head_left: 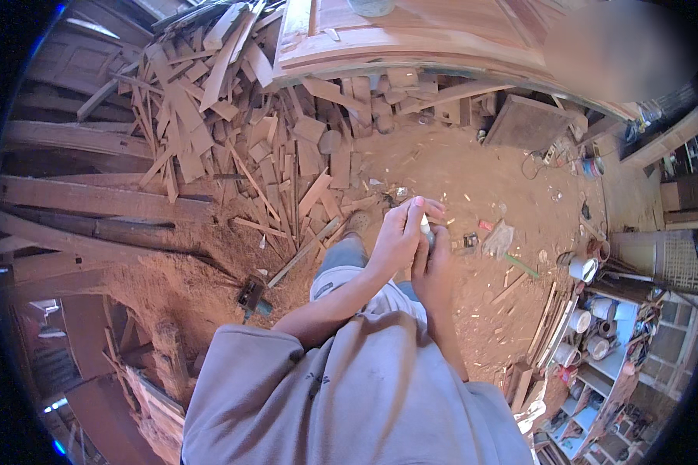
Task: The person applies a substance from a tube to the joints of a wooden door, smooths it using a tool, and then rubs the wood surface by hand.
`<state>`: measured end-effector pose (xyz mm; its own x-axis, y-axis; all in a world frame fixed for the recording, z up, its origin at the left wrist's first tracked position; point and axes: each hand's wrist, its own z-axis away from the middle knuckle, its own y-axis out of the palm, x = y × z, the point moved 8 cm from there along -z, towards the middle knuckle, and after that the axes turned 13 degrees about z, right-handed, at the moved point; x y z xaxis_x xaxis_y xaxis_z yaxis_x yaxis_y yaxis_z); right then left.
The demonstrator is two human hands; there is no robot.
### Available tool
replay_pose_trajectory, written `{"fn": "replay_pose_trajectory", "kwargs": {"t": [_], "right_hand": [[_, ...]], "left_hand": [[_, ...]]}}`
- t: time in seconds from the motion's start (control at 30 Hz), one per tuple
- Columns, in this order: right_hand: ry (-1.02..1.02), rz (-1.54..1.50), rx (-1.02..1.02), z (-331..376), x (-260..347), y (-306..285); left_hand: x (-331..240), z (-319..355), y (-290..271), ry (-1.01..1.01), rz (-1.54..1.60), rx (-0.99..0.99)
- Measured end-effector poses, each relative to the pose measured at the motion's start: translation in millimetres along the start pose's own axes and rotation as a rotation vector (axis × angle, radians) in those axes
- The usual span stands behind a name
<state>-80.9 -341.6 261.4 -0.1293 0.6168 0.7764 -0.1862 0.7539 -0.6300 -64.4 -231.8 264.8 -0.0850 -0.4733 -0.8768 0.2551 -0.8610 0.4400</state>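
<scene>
L hand (396,235), R hand (435,253) hold sm. taper-tipped item (426,225) abv. gritty floor (442,167).

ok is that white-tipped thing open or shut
Cannot tell: the white-tipped thing is small, partly hidden by the left hand and right hand.

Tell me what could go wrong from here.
The small white-tipped object between the left hand and right hand might slip onto the littered dirt floor. Loose wood offcuts near the visible foot could cause a stumble. The jumbled wood pile might slide if knocked.
</scene>
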Motion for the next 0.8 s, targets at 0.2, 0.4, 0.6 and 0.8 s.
{"fn": "replay_pose_trajectory", "kwargs": {"t": [0.2,0.4,0.6,0.8], "right_hand": [[-0.112,0.130,-0.130,5,11,-12],[-0.107,0.266,-0.097,10,-11,-6],[-0.145,0.230,-0.125,15,-13,-15],[-0.239,0.261,-0.076,32,5,-20]], "left_hand": [[10,7,6,-0.016,0.063,-0.016],[18,9,11,-0.055,0.011,0.025],[40,22,18,-0.218,0.418,0.020],[35,44,16,-0.183,0.367,-0.009]]}}
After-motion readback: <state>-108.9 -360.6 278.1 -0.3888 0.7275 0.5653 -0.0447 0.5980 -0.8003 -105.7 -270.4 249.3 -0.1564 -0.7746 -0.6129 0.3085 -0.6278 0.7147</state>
